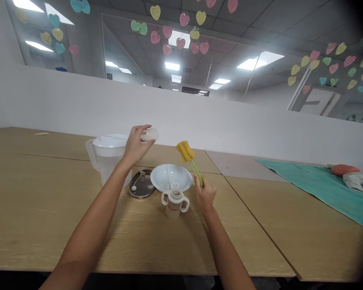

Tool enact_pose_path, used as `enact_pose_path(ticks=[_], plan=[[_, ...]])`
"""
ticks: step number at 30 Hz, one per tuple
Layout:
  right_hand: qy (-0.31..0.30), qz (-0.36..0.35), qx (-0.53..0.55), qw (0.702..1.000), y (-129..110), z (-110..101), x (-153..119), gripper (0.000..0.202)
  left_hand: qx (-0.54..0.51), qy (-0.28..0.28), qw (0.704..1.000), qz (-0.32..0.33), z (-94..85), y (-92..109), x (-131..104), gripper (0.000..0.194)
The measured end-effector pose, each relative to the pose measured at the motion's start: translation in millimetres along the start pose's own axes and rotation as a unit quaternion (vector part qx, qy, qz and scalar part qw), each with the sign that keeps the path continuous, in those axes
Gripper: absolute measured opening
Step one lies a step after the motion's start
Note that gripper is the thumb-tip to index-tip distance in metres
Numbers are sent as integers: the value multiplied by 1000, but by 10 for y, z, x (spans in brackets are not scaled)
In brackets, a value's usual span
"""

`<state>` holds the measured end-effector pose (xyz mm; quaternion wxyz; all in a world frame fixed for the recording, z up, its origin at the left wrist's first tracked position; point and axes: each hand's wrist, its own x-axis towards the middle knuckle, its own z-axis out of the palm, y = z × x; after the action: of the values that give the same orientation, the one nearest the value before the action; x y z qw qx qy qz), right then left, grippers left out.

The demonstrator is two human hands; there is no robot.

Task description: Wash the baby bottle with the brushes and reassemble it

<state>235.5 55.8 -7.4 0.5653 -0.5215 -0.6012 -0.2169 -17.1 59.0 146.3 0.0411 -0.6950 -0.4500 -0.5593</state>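
Observation:
My left hand is raised beside the pitcher, its fingers closed round a small translucent cap. In my right hand is the green handle of a bottle brush, whose yellow sponge head points up and to the left. Between my forearms a baby bottle with two white side handles and red lettering stands upright, its mouth uncovered. Just behind it sits a white bowl. A round metal tray lies left of the bowl, with small pale parts on it.
A lidded translucent pitcher stands behind my left forearm. On the right, a teal cloth carries a reddish item and a pale patterned cloth. The wooden table meets a white wall at the back.

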Motion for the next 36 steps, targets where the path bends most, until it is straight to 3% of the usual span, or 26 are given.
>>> enact_pose_path(ticks=[1, 4, 8, 11, 18, 26, 31, 36], plan=[[-7, 19, 3, 1000, -4, -2, 0, 52, 63, -13, 998, 18, -35, -53, 10, 51], [-27, 22, 2, 999, -15, 4, -10, 55, 215, -143, 965, 38, -54, -188, -5, 50], [-40, -33, -21, 998, -15, 26, -34, 53, 382, -275, 881, -49, 123, -254, -105, 45], [-41, -54, -26, 997, -13, 32, -40, 50, 408, -334, 845, -86, 266, -271, -182, 35], [-55, -45, -13, 997, -37, 29, -35, 51, 395, -394, 822, -117, 400, -420, -252, 40], [-115, 134, 79, 981, -31, 63, 64, 50, 378, -437, 805, -132, 492, -568, -302, 37], [-144, 154, 120, 970, 11, 201, 198, 51, 379, -440, 801, -145, 519, -661, -323, 39], [-152, 197, 163, 955, -14, 329, 139, 52, 363, -445, 807, -138, 545, -665, -337, 38]])
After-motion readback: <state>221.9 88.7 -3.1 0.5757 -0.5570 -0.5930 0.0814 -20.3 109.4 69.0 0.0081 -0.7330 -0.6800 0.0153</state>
